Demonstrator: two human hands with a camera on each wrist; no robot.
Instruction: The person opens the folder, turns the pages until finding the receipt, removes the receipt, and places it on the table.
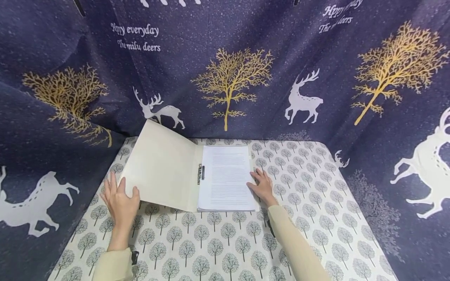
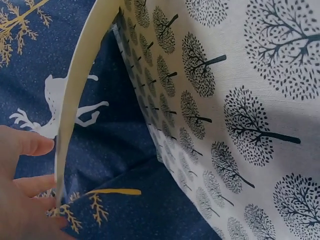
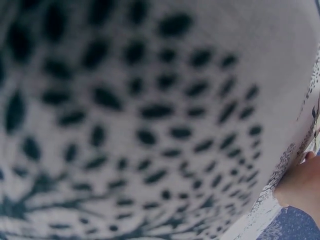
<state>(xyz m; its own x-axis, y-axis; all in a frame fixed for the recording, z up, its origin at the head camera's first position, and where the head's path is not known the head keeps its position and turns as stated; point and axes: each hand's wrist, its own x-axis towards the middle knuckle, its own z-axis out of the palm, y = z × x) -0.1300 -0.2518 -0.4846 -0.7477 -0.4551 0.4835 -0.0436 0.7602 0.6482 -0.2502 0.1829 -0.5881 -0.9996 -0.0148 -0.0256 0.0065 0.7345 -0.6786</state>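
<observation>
A cream folder (image 1: 161, 166) stands opened out on the table, its left cover tilted up off the cloth. My left hand (image 1: 121, 201) touches that cover near its lower left edge, fingers spread; the left wrist view shows the thumb and fingers (image 2: 35, 145) against one face of the raised cover (image 2: 72, 100). A stack of printed paper (image 1: 228, 179) lies in the right half, beside a metal clip (image 1: 201, 173) at the spine. At the right edge of the paper rests my right hand (image 1: 263, 186). Only a small part of the right hand (image 3: 302, 187) appears in the right wrist view.
The table wears a white cloth (image 1: 214, 248) printed with dark trees. Around its back and sides hangs a dark blue curtain (image 1: 197, 62) with white deer and golden trees.
</observation>
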